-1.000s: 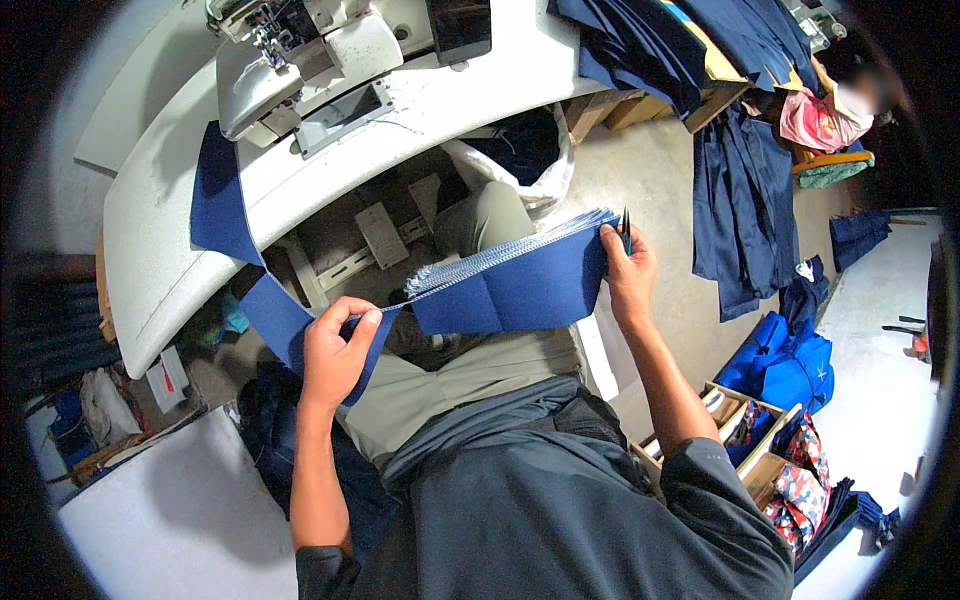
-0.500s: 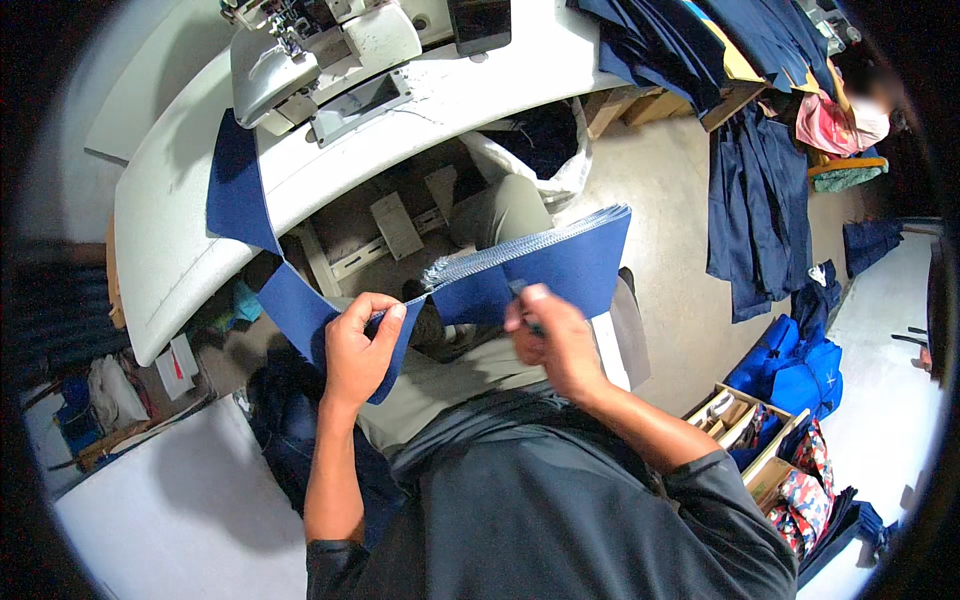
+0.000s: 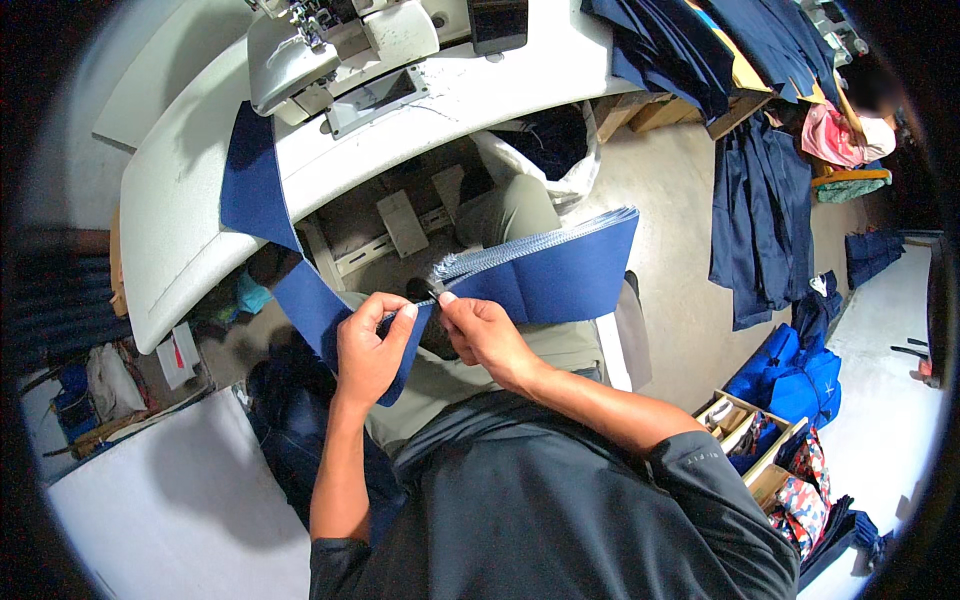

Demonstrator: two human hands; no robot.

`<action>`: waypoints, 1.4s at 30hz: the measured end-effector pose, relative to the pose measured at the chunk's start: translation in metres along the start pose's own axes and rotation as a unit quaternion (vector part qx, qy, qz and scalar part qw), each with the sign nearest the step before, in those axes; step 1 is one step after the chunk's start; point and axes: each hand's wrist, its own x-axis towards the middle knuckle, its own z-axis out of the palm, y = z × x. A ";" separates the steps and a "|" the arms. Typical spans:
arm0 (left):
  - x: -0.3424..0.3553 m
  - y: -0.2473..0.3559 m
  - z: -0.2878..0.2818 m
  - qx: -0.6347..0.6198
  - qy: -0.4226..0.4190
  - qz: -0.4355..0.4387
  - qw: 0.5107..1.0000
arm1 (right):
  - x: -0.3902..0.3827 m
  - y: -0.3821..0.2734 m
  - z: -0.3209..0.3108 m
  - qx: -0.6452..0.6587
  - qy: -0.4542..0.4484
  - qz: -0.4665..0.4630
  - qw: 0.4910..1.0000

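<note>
A chain of blue fabric pieces [image 3: 305, 298] runs down from the sewing machine to my left hand [image 3: 372, 345]. My left hand pinches the edge of one piece between thumb and fingers. On my lap lies a stack of blue fabric pieces [image 3: 575, 270], its overlocked edges turned up. My right hand [image 3: 487, 338] is closed around small dark thread snips [image 3: 428, 288], mostly hidden by the fingers. Their tip is at the joint between the held piece and the stack, close beside my left fingertips.
The sewing machine [image 3: 345, 45] stands on a white curved table [image 3: 190, 200], with a dark phone [image 3: 498, 25] beside it. Under the table edge is a white sack [image 3: 575, 180] of dark cloth. Navy garments [image 3: 760, 220] hang at the right, above a blue bag [image 3: 790, 370] and a wooden drawer [image 3: 760, 462]. Another person sits far right.
My right hand has moved left from over the stack to the joint near my left hand, bringing the snips there. My left hand keeps its pinch. The view has shifted slightly.
</note>
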 end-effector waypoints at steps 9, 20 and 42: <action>-0.003 0.013 0.006 -0.045 -0.044 -0.023 0.998 | -0.030 -0.008 0.019 -0.044 0.060 -0.059 0.996; -0.007 0.001 -0.021 0.034 -0.141 -0.048 0.988 | -0.076 -0.056 -0.039 -0.232 0.210 -0.283 0.907; 0.012 0.009 -0.011 0.111 0.000 0.012 0.994 | -0.056 -0.078 -0.143 -0.074 0.416 -0.395 0.816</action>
